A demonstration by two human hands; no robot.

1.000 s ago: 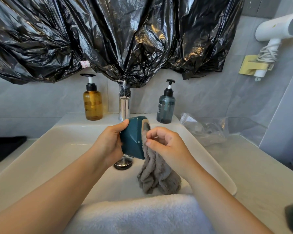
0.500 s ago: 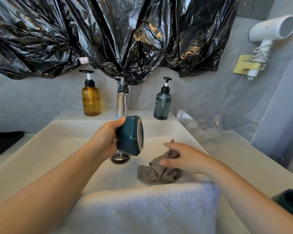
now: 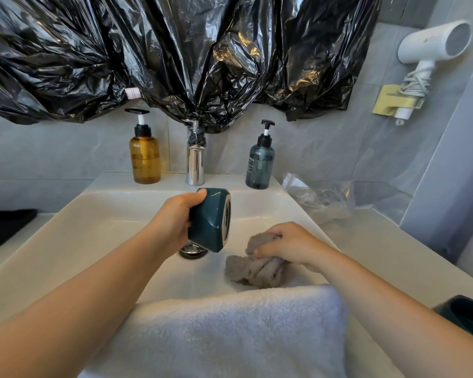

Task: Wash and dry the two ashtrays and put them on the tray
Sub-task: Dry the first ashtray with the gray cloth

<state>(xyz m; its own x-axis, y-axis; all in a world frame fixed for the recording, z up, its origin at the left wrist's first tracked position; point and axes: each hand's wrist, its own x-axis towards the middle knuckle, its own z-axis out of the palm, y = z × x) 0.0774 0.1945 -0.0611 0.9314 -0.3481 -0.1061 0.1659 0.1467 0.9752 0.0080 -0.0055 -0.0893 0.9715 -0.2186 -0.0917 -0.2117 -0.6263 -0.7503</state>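
My left hand (image 3: pixel 175 222) grips a dark teal ashtray (image 3: pixel 209 219) and holds it on its edge above the sink drain (image 3: pixel 193 251), with its hollow facing right. My right hand (image 3: pixel 290 245) rests on a crumpled grey cloth (image 3: pixel 257 264) that lies on the sink's bottom, fingers curled into it. A second dark teal ashtray (image 3: pixel 467 315) shows partly at the right edge on the counter. No tray is in view.
A white sink (image 3: pixel 74 230) has a folded white towel (image 3: pixel 230 331) over its front rim. Behind stand a chrome tap (image 3: pixel 195 166), an amber pump bottle (image 3: pixel 145 156) and a dark pump bottle (image 3: pixel 260 163). A clear plastic bag (image 3: pixel 320 197) lies on the right counter.
My right hand dropped from the ashtray's hollow, where it held the grey cloth, down to the sink's bottom with the cloth. The ashtray stayed in my left hand.
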